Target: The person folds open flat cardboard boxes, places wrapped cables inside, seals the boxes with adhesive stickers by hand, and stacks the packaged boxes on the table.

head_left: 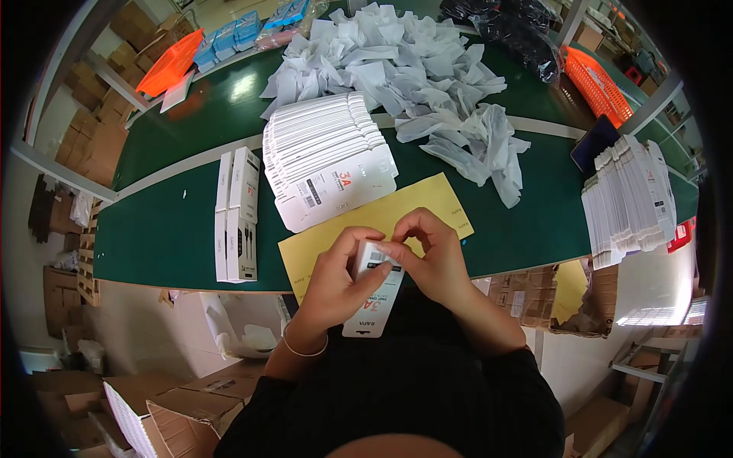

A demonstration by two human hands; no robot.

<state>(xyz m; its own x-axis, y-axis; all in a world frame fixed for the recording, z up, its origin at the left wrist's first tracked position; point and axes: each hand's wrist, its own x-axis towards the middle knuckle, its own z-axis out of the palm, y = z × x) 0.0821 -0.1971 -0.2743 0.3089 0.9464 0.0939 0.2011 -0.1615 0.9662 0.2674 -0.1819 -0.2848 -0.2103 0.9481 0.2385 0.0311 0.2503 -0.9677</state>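
A small white box [374, 305] with "3A" printed in red is tilted over the table's front edge. My left hand [336, 278] is wrapped round its left side. On its upper end, the thumb of my right hand [431, 259] presses, with the index finger curled beside it. Under my hands lies a yellow sheet [427, 202]. Just beyond the sheet, a fanned stack of flat white cartons [328, 153] rests on the green table [175, 183]. To the left stand several closed white boxes [240, 214] in two rows.
Crumpled translucent bags [397, 61] are heaped at the back centre. More flat cartons [630, 198] stand at the right beside a dark phone-like object [595, 143]. Orange baskets [172, 62] sit at both back corners. An open cardboard box [565, 298] is below the right edge.
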